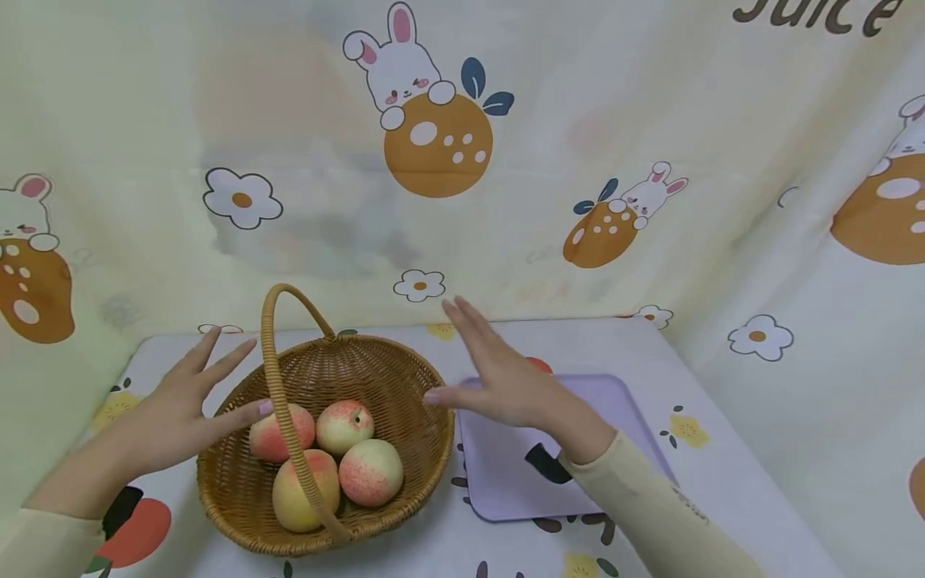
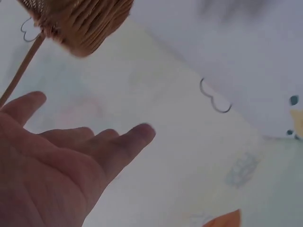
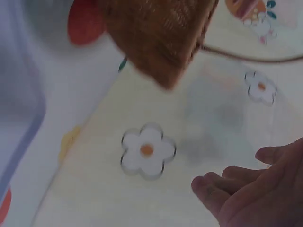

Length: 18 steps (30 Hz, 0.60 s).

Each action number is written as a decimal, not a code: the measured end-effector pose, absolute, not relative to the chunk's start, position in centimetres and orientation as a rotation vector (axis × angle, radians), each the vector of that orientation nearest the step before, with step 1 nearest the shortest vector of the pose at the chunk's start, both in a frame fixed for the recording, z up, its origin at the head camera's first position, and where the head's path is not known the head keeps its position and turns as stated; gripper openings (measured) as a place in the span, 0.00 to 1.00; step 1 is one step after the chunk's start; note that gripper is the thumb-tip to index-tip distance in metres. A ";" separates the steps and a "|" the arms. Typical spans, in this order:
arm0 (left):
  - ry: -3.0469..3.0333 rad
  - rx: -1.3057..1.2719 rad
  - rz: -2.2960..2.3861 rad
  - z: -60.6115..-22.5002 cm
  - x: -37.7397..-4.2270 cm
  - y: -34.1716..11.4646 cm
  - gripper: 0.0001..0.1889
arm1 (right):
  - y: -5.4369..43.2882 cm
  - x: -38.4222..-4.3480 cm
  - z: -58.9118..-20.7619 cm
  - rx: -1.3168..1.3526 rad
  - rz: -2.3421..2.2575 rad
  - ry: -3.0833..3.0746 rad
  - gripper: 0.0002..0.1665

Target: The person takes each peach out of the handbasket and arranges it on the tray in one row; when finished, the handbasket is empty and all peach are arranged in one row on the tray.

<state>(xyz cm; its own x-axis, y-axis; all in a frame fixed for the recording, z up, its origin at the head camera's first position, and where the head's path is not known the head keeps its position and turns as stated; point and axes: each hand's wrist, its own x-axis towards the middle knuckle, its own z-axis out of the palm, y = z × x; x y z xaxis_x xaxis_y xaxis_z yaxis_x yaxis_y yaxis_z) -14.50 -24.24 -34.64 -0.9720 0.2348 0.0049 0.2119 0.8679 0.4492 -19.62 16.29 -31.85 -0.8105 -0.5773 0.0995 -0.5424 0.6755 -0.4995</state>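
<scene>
Head: downward — wrist views share basket [image 3: 154, 40].

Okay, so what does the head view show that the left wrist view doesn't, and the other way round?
Only the head view shows the four peaches, the purple tray, the right hand and the rabbit prints on the cloth backdrop.

Only the left wrist view shows the palm of the left hand; from the head, that hand is seen from its back.

Both share the left hand with its fingers spread, part or all of the wicker basket with its handle, and the cloth backdrop.
</scene>
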 end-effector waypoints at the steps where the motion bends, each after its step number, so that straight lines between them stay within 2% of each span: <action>1: 2.981 0.364 0.714 -35.0 -14.2 -24.4 0.48 | 15.5 -19.4 -32.1 -0.969 -0.821 2.788 0.65; 9: 2.891 0.428 0.783 -37.6 -12.6 -24.7 0.44 | 10.4 -18.2 -34.2 -1.190 -0.766 2.614 0.61; 16: 2.786 0.390 0.838 -38.7 -12.1 -24.5 0.54 | 8.4 -17.4 -35.8 -1.246 -0.448 2.653 0.49; 18: 2.800 0.385 0.844 -39.0 -12.1 -24.6 0.54 | 8.2 -17.4 -36.2 -1.255 -0.402 2.663 0.45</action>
